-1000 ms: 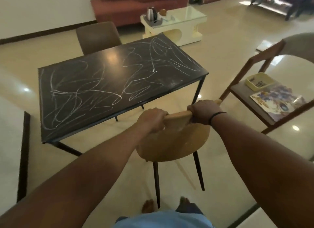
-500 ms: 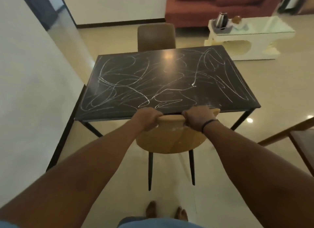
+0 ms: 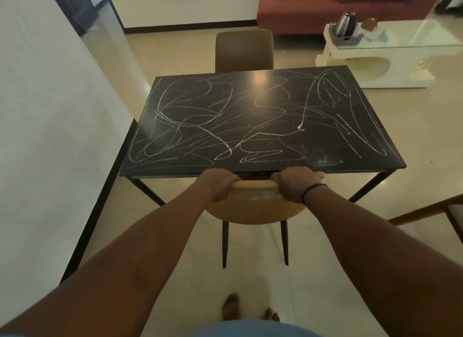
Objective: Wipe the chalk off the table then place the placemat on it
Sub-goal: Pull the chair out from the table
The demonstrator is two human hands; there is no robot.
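A black table stands ahead of me, its whole top covered in white chalk scribbles. A tan wooden chair sits at the table's near edge, its seat tucked partly under the top. My left hand grips the left end of the chair's backrest and my right hand grips the right end. No placemat or cloth shows in this view.
A brown chair stands at the table's far side. A white wall runs close along the left. A white glass-topped coffee table with a kettle is at the back right, a red sofa behind it. A wooden chair frame pokes in at right.
Holding the chair, I have swung round from the table's corner to face its long side squarely. The chair has slid in toward the table edge. The wooden side chair has almost left the view.
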